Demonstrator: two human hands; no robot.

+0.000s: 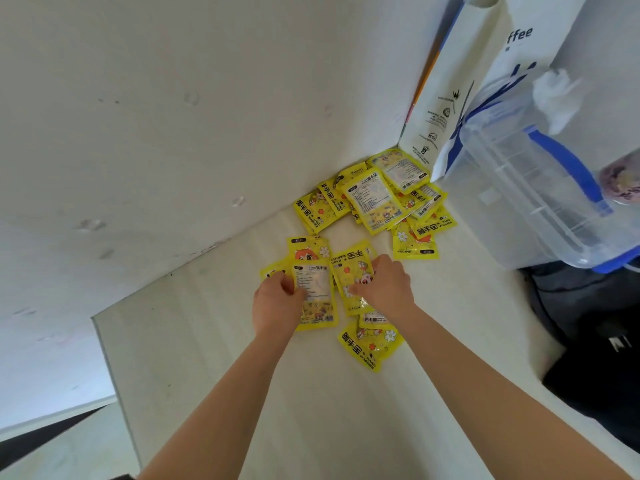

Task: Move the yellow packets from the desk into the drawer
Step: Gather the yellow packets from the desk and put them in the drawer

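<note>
Packets lie loose on your desk beside the clear bin, its contents unclear, while your left hand and right hand each pinch one.

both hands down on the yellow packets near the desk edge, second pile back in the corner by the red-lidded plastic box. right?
One error: the clear plastic box has blue trim and a blue handle, not a red lid, as the head view shows. The rest holds: left hand and right hand rest on the near yellow packets, and a second pile sits in the corner.
</note>
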